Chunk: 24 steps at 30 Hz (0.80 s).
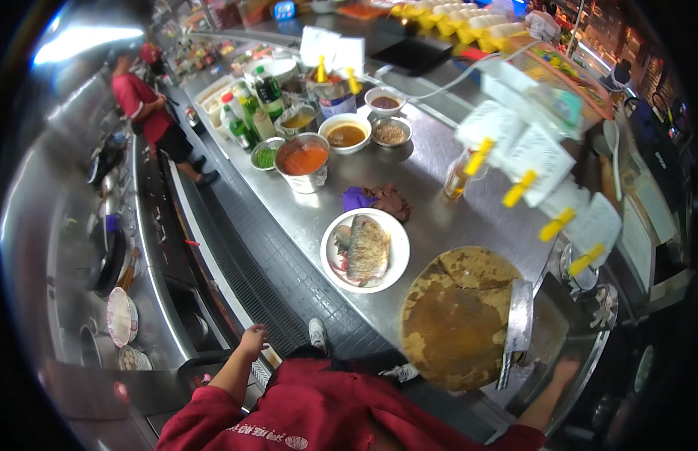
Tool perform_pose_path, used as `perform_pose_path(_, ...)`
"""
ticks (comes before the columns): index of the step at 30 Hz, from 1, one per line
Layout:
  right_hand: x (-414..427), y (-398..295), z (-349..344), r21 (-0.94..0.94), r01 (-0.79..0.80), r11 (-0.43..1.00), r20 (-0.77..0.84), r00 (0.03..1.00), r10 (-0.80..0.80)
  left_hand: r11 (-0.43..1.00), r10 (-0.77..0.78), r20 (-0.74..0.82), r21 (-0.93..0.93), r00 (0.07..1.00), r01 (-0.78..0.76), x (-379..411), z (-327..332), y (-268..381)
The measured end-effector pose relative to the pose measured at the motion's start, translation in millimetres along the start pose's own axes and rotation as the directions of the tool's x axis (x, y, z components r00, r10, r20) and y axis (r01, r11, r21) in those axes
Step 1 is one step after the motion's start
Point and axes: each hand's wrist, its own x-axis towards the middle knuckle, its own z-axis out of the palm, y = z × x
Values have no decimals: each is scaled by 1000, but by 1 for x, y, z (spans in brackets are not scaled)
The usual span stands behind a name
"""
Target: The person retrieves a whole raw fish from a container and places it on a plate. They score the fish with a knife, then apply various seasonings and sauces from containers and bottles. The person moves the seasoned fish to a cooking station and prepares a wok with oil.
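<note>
My left hand (254, 340) hangs over the floor gap between the counter and the stove line, fingers loosely curled, touching nothing that I can see. At the lower right my right hand (567, 369) is blurred, over the metal sink at the counter's end; what it touches cannot be made out. Left of it, a cleaver (519, 321) lies along the right edge of a round, worn chopping block (456, 310). A white bowl (402, 264) holding a piece of fish (369, 248) stands near the counter's edge. Behind the bowl are a brown cloth (391, 201) and a purple one.
A metal pot of red sauce (304, 160), bowls of sauces, chopped greens (264, 157) and several bottles stand farther back. Paper slips (538, 160) hang from yellow clips at right. A co-worker (143, 107) in red stands in the aisle. Woks (109, 259) line the stove at left.
</note>
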Motion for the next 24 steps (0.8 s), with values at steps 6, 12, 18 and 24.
perform_pose_path(6,-105,-394,-28,541,217,812,-36,971,-236,968,-94,-43,-237,995,81,75,-116,55)
perform_pose_path(12,-165,-657,68,691,81,718,409,775,-481,948,-22,107,-315,994,55,71,-157,126)
perform_pose_path(18,-157,-783,148,434,457,776,491,602,-629,912,6,135,-408,991,50,78,-177,162)
perform_pose_path(24,-151,-814,215,299,416,859,693,524,-495,912,53,124,-411,991,3,73,-179,237)
